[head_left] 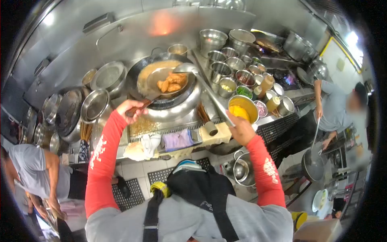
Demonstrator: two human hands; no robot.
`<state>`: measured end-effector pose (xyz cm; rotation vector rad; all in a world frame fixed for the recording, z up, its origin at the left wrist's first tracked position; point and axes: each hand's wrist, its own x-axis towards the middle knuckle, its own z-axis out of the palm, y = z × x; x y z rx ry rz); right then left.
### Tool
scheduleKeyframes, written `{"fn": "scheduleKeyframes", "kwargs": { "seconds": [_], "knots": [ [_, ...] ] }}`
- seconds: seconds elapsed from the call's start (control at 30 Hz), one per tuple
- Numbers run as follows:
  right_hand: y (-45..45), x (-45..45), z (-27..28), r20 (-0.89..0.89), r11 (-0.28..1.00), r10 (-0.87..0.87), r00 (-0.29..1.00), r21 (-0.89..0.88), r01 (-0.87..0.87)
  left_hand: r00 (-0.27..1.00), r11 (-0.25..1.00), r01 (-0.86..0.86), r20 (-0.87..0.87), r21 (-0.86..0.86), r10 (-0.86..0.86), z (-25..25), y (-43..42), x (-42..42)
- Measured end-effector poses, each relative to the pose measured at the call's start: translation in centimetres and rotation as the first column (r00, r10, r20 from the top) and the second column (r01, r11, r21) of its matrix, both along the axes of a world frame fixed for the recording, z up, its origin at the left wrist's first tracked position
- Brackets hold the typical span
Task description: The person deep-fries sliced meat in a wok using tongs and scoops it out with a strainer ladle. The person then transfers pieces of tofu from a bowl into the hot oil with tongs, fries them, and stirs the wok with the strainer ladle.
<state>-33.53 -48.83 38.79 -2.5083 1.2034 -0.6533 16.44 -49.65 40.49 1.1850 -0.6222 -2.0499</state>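
My left hand (132, 109) is closed around the wooden handle of a strainer (155, 76) held over a large dark wok (133, 76). Several golden-orange fried pieces (173, 82) lie in the strainer. Bubbling, brownish liquid (143, 76) shows in the wok around and behind it. My right hand (244, 127) grips the lower end of a long metal ladle (210, 92). The ladle's bowl (184, 67) sits just above the fried pieces, near the strainer's far rim; whether they touch, I cannot tell.
Metal pots of ingredients and squeeze bottles (267, 82) crowd the right side, with a pot of yellow food (239, 111) near my right hand. Basins (95, 105) stand left. A co-worker (336, 103) holds a pan (313, 164) at right; another person (38, 165) works at left.
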Motion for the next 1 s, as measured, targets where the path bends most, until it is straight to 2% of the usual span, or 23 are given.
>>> {"fn": "scheduleKeyframes", "kwargs": {
  "seconds": [0.03,0.07,0.1,0.17,0.23,0.3,0.4,0.43,0.47,0.5,0.53,0.57,0.63,0.7,0.77,0.8,0.9,0.93,1.0],
  "knots": [
    [-0.3,0.6,-0.4,0.08,1.0,0.002,0.997,0.002,-0.003,0.999,0.999,0.034,-0.04,-0.001,-0.034,-0.9,-0.1,0.5],
    [-0.3,1.4,0.2,0.062,1.0,-0.029,0.998,0.005,0.029,0.995,0.995,-0.102,0.01,-0.012,0.102,0.8,1.2,-1.4],
    [-0.4,2.4,0.9,0.043,0.998,-0.066,0.997,0.013,0.066,0.996,0.996,-0.087,-0.026,0.001,0.087,1.0,1.7,-1.7],
    [-0.6,3.9,2.1,0.202,0.995,-0.066,0.977,0.093,0.048,0.992,0.995,-0.097,-0.081,0.015,0.098,0.7,2.1,-1.7],
    [-1.5,5.1,2.2,0.293,0.998,-0.046,0.955,-0.021,0.054,0.997,0.995,0.017,-0.079,-0.096,-0.025,1.3,2.9,-1.3],
    [-3.0,6.1,1.9,0.35,0.992,-0.034,0.936,-0.104,0.075,0.965,0.969,-0.241,-0.12,-0.058,0.233,3.1,4.4,-3.4],
    [-3.7,7.4,4.2,0.222,0.988,-0.108,0.969,-0.085,0.13,0.964,0.926,-0.241,-0.185,-0.29,0.193,2.3,6.4,-4.0],
    [-5.0,7.7,3.2,0.177,0.985,-0.117,0.977,-0.102,0.137,0.912,0.862,-0.407,-0.194,-0.303,0.362,1.5,7.1,-5.4],
    [-7.0,7.7,1.5,0.216,0.982,-0.074,0.974,-0.155,0.109,0.943,0.91,-0.275,-0.272,-0.309,0.192,-2.5,6.6,-3.4],
    [-8.3,8.1,0.4,0.255,0.975,-0.019,0.967,-0.209,0.074,0.903,0.851,-0.429,-0.174,-0.303,0.393,-2.0,7.0,-6.0],
    [-8.0,8.6,1.2,0.232,0.992,-0.077,0.97,-0.084,0.099,0.909,0.842,-0.416,-0.144,-0.343,0.391,-1.2,7.4,-7.4],
    [-7.5,8.9,2.3,0.191,0.992,-0.129,0.973,0.029,0.126,0.914,0.866,-0.403,-0.183,-0.296,0.363,-2.0,6.8,-6.8],
    [-6.9,9.6,1.1,0.34,0.986,-0.04,0.939,-0.141,0.093,0.928,0.903,-0.352,-0.216,-0.246,0.303,-1.7,6.8,-6.6],
    [-5.5,10.7,1.5,0.464,0.997,-0.075,0.883,0.009,0.08,0.925,0.921,-0.348,-0.221,-0.174,0.308,-1.4,7.2,-6.3],
    [-6.1,11.1,0.4,0.6,0.989,-0.051,0.799,0.143,-0.045,0.928,0.923,-0.361,-0.15,-0.131,0.342,-0.8,7.7,-6.3],
    [-5.2,11.2,2.7,0.446,0.995,-0.078,0.892,0.089,0.042,0.931,0.926,-0.355,-0.136,-0.13,0.338,-1.0,7.7,-6.1],
    [-4.9,11.6,4.2,0.278,0.992,-0.111,0.954,0.089,0.09,0.932,0.928,-0.352,-0.137,-0.12,0.336,-0.3,7.6,-5.4],
    [-6.0,11.5,2.6,0.314,0.996,-0.019,0.949,-0.078,0.046,0.927,0.924,-0.364,-0.139,-0.118,0.347,0.3,7.8,-5.4],
    [-7.0,11.9,1.9,0.311,0.967,0.091,0.946,-0.253,-0.01,0.926,0.894,-0.376,-0.106,-0.243,0.361,1.7,8.7,-5.8]
  ]
}}
